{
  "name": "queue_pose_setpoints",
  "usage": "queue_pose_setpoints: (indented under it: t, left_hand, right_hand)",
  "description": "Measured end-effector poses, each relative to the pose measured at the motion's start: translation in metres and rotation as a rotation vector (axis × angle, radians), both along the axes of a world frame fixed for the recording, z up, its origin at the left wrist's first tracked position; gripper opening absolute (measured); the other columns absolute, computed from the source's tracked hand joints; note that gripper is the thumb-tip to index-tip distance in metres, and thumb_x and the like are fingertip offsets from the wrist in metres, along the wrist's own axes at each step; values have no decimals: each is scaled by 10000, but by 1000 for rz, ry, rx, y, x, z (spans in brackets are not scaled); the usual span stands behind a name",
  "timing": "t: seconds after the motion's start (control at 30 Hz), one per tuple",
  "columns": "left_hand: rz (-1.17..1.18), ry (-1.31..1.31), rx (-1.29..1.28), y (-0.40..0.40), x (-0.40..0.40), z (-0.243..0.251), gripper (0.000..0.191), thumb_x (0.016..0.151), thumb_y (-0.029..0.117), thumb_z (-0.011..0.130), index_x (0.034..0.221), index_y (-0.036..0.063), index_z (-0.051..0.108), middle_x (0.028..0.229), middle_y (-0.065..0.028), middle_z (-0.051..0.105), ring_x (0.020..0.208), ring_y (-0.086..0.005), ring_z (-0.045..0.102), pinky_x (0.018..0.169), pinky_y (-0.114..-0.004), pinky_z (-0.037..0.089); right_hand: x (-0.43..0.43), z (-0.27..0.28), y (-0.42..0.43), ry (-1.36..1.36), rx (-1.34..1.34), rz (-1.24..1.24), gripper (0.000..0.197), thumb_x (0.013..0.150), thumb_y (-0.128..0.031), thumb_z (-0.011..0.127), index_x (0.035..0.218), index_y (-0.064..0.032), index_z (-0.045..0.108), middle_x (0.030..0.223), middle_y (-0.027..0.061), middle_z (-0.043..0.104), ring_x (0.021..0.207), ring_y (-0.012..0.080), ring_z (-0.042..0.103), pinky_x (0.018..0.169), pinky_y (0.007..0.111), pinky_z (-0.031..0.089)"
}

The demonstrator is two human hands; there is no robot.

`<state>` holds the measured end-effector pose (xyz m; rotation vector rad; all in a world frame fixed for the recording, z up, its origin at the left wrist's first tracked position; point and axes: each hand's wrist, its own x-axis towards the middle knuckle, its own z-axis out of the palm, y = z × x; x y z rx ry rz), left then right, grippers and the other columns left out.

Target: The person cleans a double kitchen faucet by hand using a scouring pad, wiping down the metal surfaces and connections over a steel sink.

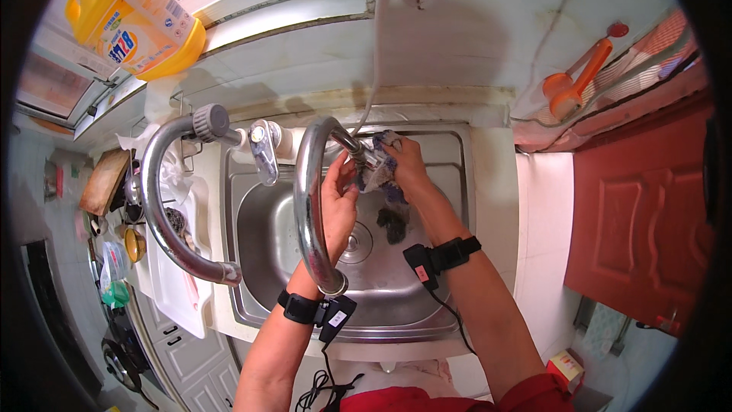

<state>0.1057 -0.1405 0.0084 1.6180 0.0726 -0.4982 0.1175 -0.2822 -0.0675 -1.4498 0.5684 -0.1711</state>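
Observation:
My right hand (409,166) grips a damp-looking patterned cloth (390,180) around the base of the curved chrome faucet (309,206), at the sink's back edge. On the other side of that base is my left hand (341,200), fingers raised and apart beside the metal; whether its fingertips touch the faucet or cloth cannot be told. Below both hands lies the stainless steel sink (269,257), with a dark scouring pad (392,225) near its drain (357,242). The faucet's spout arches over my left forearm.
Left of the sink a second curved chrome spout (151,200) rises near a lever handle (265,151). A white tray (171,292) holds a wire scourer. A yellow detergent jug (137,28) stands on the window ledge. A white hose runs down the wall; orange peelers hang at right.

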Motion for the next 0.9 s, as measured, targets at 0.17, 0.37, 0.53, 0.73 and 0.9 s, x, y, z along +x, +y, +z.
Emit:
queue_pose_setpoints:
  t: [0.17,0.37,0.53,0.73,0.9]
  left_hand:
    - [54,61,60,14,-19,-12,331,873,21,541,1202,38,511,1131,-70,564,1043,-164,519,882,-300,419]
    - [-46,-29,106,28,-43,-18,275,822,147,685,1033,8,578,871,-4,588,752,-67,501,661,-208,423]
    - [156,150,33,53,-26,-24,149,892,209,603,910,102,501,742,21,544,595,-61,488,514,-213,394]
    - [344,135,-201,30,-15,-5,177,936,242,532,1011,94,470,930,-30,586,780,-98,561,595,-246,454]
    - [343,69,-153,1,-2,-17,303,896,185,589,1143,78,452,980,-5,615,747,-71,541,575,-199,380]
  right_hand:
    - [-34,27,27,110,-338,-144,298,838,-177,591,1035,41,541,912,270,601,894,449,554,757,443,440]
    - [-71,23,57,353,-72,66,471,809,-345,640,1073,31,536,1010,251,614,983,384,578,819,389,445]
    - [-71,17,49,213,99,194,474,774,-320,682,1085,12,550,943,182,642,868,271,623,788,349,466]
    - [-75,26,28,250,-91,171,335,756,-147,661,1063,-75,548,846,100,662,736,263,635,679,371,484]
    - [-96,23,22,261,-561,164,284,743,-100,635,1016,-73,561,801,94,656,707,267,646,641,372,499]
